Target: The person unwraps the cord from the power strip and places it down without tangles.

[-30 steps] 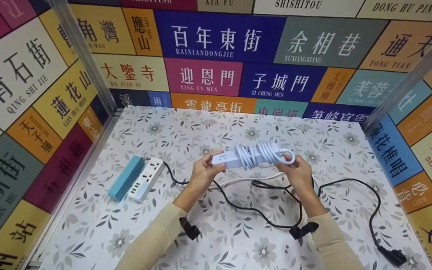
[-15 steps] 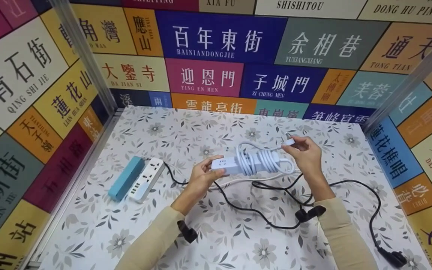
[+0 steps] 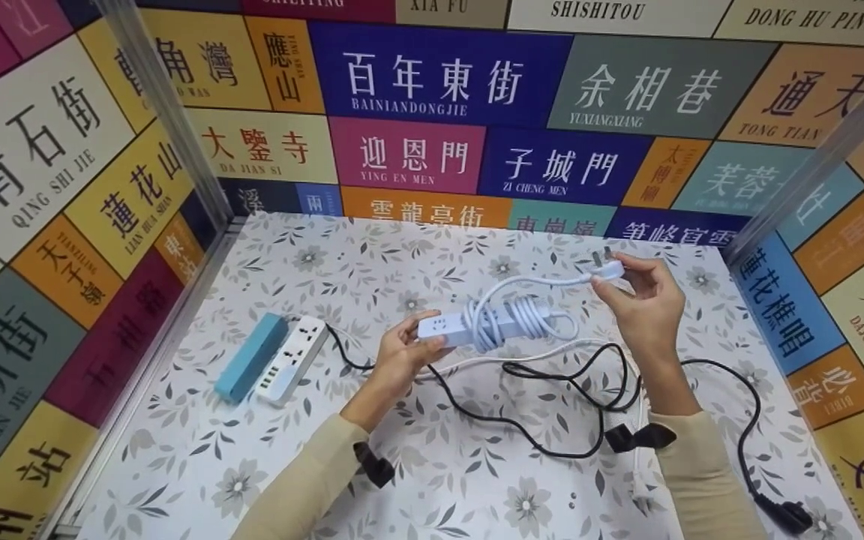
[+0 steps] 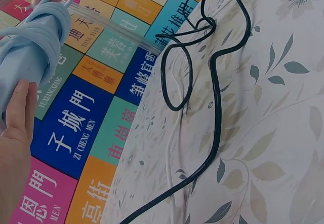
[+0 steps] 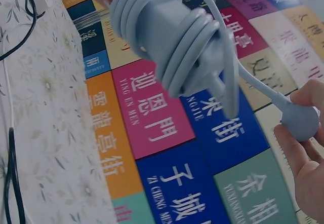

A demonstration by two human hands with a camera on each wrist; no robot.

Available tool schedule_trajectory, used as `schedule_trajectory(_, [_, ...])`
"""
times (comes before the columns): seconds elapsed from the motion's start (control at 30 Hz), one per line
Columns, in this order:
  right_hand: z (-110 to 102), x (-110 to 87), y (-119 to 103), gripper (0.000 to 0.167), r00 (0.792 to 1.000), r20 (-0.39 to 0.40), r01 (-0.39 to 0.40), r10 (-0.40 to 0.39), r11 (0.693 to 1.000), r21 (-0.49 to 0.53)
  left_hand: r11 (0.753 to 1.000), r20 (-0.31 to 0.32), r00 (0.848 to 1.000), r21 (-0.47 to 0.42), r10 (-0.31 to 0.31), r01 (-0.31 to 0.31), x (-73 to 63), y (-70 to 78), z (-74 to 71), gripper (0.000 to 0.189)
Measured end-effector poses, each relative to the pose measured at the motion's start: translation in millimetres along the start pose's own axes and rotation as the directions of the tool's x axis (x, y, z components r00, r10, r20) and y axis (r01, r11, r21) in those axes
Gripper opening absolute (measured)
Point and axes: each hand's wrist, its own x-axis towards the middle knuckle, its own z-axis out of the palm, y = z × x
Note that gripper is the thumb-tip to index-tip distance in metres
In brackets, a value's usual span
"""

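The walls (image 3: 439,75) are covered with coloured panels, on which street names are printed in Chinese characters and Latin letters. The surface (image 3: 469,487) below is patterned with grey flowers and leaves. Two cream sleeves (image 3: 304,476) are extended over it from its near edge. A black cord (image 4: 217,100) is looped across the middle and right half of the surface, and is crossed by a thinner white cord (image 3: 484,359). The pale power strip (image 3: 456,328) is held raised over the middle of the surface, roughly parallel to its far edge, with its own cord wrapped around its body in several turns. A white power strip (image 3: 293,360) is laid near the left edge; sockets and a row of smaller ports are shown on its upper face. A teal bar (image 3: 252,358) is placed just beside it, closer to that edge. The left hand (image 3: 404,352) is closed on the left end of the pale power strip. The right hand (image 3: 646,300) is raised over the right half of the surface, its fingers bent. A black plug (image 3: 786,514) is left near the right edge, toward the near right corner. The pale plug (image 3: 610,270), joined to the wrapped cord, is pinched between the right thumb and fingers, its metal pins exposed.
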Motion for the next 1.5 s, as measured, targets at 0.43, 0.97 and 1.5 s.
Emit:
schedule_trajectory(0.43, [-27, -47.2, -10, 0.044, 0.993, 0.018, 0.11, -0.116, 0.973, 0.203, 0.999, -0.042, 0.999, -0.011, 0.033, -0.034, -0.9, 9.3, -7.0, 0.058])
schedule_trajectory(0.97, [-68, -97.0, 43, 0.05, 0.983, 0.021, -0.179, 0.184, 0.973, -0.144, 0.993, -0.086, 0.991, -0.052, 0.098, -0.103, -3.0, 29.8, -11.6, 0.057])
schedule_trajectory(1.5, [-75, -131.5, 97, 0.042, 0.964, 0.168, -0.032, 0.208, 0.715, -0.699, 0.99, -0.048, 0.994, -0.09, 0.101, -0.105, -7.2, 32.3, -12.5, 0.06])
